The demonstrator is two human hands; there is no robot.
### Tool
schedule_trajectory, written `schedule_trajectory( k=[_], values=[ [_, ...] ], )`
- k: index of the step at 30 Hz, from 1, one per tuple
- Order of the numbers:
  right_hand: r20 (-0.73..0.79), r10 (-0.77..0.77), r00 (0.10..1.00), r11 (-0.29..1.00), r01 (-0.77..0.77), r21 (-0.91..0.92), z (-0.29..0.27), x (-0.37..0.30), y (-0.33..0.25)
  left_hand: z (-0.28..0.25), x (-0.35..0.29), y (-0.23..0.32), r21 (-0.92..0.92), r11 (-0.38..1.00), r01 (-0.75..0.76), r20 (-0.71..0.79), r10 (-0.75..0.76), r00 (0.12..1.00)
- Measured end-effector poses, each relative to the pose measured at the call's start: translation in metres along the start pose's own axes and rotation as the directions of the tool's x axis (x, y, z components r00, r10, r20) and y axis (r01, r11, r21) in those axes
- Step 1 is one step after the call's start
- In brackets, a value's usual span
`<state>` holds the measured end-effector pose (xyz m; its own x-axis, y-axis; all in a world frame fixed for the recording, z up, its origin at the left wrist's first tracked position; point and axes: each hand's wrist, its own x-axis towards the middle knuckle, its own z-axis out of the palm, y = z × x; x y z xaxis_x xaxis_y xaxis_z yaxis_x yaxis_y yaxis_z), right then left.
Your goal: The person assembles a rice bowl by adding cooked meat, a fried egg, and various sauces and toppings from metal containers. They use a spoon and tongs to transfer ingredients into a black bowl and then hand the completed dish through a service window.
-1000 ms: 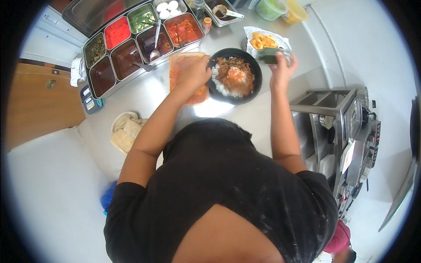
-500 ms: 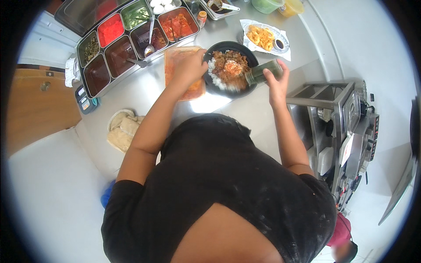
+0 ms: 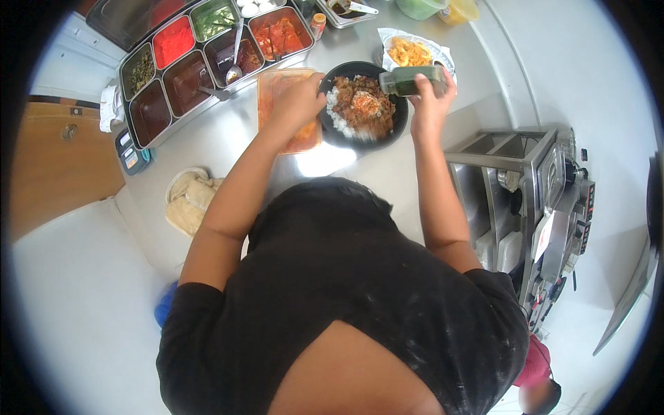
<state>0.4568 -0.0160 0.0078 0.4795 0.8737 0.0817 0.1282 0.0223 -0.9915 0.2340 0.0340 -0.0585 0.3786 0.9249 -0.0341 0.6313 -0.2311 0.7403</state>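
Observation:
A black bowl holds white rice, brown meat and a pale topping dusted with red. My left hand grips the bowl's left rim, reaching across a shallow orange-stained container. In my right hand is a clear jar with green contents, held on its side with its mouth end over the bowl's upper right rim. Too little shows to tell whether anything is falling from it.
A steel rack of food pans stands at the left, spoons in some. Behind the jar is a paper-lined plate of fried food. A cloth mitt and a small card terminal lie left. Steel shelving stands right; a person is lower right.
My right hand has carried the jar away from me, from the bowl's right side to its upper right, and the jar lies more level. My left hand keeps its hold on the rim.

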Motion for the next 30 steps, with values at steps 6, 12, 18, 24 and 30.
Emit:
schedule_trajectory(
  k=[6, 12, 18, 24, 30],
  values=[
    [-0.019, -0.015, 1.000, 1.000, 0.014, -0.017, 0.012, 0.011, -0.001, -0.003, -0.001, 0.003, 0.018, 1.000, -0.010, -0.010, 0.010, 1.000],
    [-0.086, 0.025, 0.996, 0.991, -0.014, 0.133, -0.008, -0.001, -0.001, -0.003, -0.003, 0.003, -0.007, 1.000, -0.001, -0.026, 0.001, 1.000],
    [-0.110, 0.074, 0.991, 0.996, -0.078, -0.033, -0.036, 0.005, 0.002, -0.003, -0.001, 0.005, -0.036, 0.999, 0.016, 0.001, -0.016, 1.000],
    [-0.076, 0.134, 0.988, 0.983, -0.143, -0.119, -0.035, 0.006, 0.009, -0.002, -0.002, 0.000, -0.020, 1.000, -0.004, 0.010, 0.005, 1.000],
    [-0.084, -0.043, 0.996, 0.988, 0.029, -0.153, -0.014, 0.035, 0.017, -0.001, 0.001, -0.002, 0.007, 0.999, -0.035, 0.010, 0.035, 0.999]
  ],
)
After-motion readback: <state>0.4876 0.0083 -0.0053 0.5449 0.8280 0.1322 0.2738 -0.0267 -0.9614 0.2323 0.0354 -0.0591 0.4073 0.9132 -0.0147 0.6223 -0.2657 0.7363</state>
